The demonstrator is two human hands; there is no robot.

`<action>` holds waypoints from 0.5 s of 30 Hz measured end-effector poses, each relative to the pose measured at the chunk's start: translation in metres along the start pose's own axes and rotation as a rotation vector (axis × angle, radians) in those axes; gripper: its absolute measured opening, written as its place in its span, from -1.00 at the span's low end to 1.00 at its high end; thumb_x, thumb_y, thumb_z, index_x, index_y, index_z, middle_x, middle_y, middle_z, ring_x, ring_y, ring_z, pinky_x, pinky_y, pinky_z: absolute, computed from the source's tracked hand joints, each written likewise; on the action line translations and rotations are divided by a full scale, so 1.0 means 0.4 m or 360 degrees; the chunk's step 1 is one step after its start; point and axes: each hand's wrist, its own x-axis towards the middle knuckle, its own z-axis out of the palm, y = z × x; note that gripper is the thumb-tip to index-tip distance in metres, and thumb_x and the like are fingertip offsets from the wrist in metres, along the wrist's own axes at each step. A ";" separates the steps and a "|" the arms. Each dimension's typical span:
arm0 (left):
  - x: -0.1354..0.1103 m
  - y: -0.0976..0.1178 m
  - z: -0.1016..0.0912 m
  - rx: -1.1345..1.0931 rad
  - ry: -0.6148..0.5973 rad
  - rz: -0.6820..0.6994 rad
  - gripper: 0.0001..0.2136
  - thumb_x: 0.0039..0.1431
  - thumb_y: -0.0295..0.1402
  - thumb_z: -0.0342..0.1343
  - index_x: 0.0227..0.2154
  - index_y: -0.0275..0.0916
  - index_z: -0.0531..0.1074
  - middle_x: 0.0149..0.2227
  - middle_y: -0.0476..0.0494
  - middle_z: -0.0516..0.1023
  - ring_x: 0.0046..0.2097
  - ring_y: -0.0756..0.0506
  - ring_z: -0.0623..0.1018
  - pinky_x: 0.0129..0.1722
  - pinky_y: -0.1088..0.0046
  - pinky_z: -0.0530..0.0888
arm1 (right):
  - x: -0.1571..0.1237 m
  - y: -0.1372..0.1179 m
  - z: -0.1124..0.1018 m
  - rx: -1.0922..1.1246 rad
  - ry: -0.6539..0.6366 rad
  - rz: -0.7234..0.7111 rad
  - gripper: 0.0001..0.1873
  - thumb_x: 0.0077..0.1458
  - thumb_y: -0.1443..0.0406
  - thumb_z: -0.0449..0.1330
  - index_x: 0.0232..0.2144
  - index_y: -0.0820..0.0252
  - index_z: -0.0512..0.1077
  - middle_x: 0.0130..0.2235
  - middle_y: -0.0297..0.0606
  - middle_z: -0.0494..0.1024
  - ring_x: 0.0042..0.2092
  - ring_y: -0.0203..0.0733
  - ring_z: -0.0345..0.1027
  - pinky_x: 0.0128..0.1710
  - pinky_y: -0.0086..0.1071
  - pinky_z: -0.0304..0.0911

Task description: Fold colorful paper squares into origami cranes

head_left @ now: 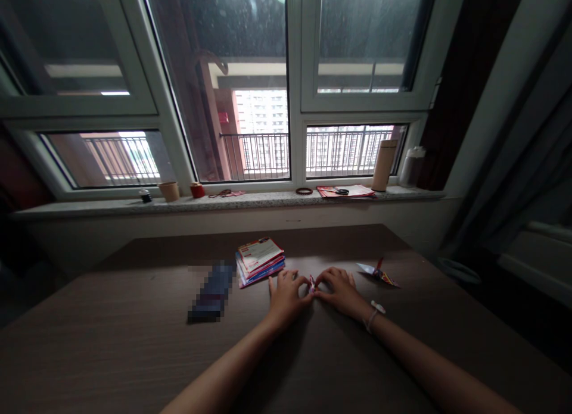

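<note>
Between my two hands is a small folded piece of paper, pinkish and white, low over the brown table. My left hand pinches its left side between thumb and forefinger. From the other side, my right hand pinches it the same way; a bracelet is on that wrist. Fingers cover much of the paper, so its exact shape is hard to make out. To the right of my right hand lies a folded paper crane with pointed ends. A stack of printed paper sheets sits just beyond my left hand.
A dark pixelated object lies left of the stack. Along the windowsill stand a paper cup, a red spool, a tan flask and a grey bottle. Scissors rest there on papers.
</note>
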 end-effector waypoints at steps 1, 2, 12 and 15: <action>0.000 -0.001 0.001 0.0003 0.0003 0.0001 -0.75 0.07 -0.12 0.23 -0.17 0.05 0.52 0.15 -0.10 0.36 0.21 -0.30 0.23 0.20 -0.19 -0.02 | 0.000 0.003 0.002 -0.0008 0.0006 -0.0005 -0.69 0.02 -0.04 0.24 -0.22 -0.10 0.47 -0.05 -0.31 0.42 0.09 0.01 0.16 0.20 0.05 -0.19; -0.001 -0.002 0.003 0.0006 0.0007 0.0001 -0.75 0.06 -0.12 0.24 -0.16 0.05 0.52 0.15 -0.10 0.36 0.21 -0.30 0.23 0.20 -0.18 -0.02 | 0.001 0.006 0.005 -0.0016 0.0017 -0.0010 -0.66 0.02 -0.05 0.23 -0.19 -0.09 0.46 -0.04 -0.31 0.42 0.09 0.01 0.16 0.19 0.02 -0.17; -0.003 -0.018 0.008 -0.0056 0.0066 0.0063 -0.81 0.15 -0.15 0.18 -0.18 0.04 0.55 0.14 -0.12 0.36 0.21 -0.25 0.26 0.22 -0.12 0.01 | -0.012 0.023 0.019 -0.0096 0.0094 -0.0136 -0.63 0.11 -0.04 0.16 -0.08 -0.10 0.45 0.01 -0.27 0.40 0.12 -0.02 0.14 0.23 -0.02 -0.14; 0.000 -0.024 0.011 -0.0046 0.0102 0.0026 -0.66 0.12 -0.15 0.20 -0.02 0.03 0.47 0.16 -0.15 0.35 0.21 -0.24 0.27 0.23 -0.04 0.05 | -0.015 0.019 0.017 -0.0081 0.0089 -0.0158 -0.65 0.13 0.00 0.15 -0.07 -0.09 0.44 0.01 -0.25 0.39 0.12 -0.02 0.14 0.22 -0.04 -0.10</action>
